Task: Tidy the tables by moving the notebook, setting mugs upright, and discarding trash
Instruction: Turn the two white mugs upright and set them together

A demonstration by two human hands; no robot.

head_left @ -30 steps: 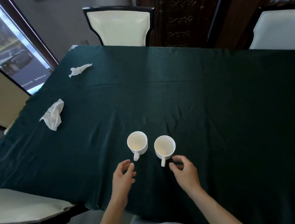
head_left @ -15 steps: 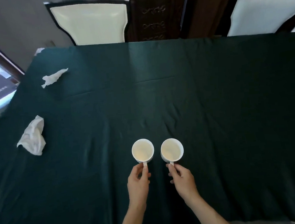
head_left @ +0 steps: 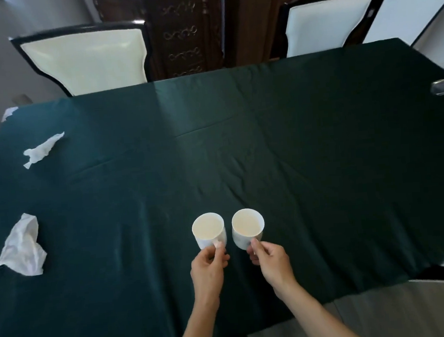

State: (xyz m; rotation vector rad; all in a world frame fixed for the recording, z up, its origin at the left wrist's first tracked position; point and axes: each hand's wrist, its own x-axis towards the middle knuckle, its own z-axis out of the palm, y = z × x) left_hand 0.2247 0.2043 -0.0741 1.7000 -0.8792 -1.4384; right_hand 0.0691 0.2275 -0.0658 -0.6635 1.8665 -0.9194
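Note:
Two white mugs stand upright side by side near the front of the dark green tablecloth [head_left: 308, 161]. My left hand [head_left: 207, 269] pinches the handle of the left mug [head_left: 208, 229]. My right hand [head_left: 269, 261] grips the handle of the right mug [head_left: 247, 226]. Both mugs look empty, and both seem slightly raised off the cloth. A crumpled white tissue [head_left: 22, 248] lies at the left edge. A twisted tissue [head_left: 41, 150] lies farther back on the left. No notebook is in view.
Cream-backed chairs stand behind the table at the far left [head_left: 85, 62] and far right [head_left: 326, 27]. A small round glass object [head_left: 442, 90] sits near the table's far right corner. Another scrap of white paper [head_left: 9, 113] shows at the far left corner.
Both hands have moved forward from behind the mugs and closed on the two handles. The camera view has swung to the right, showing more of the table's right side.

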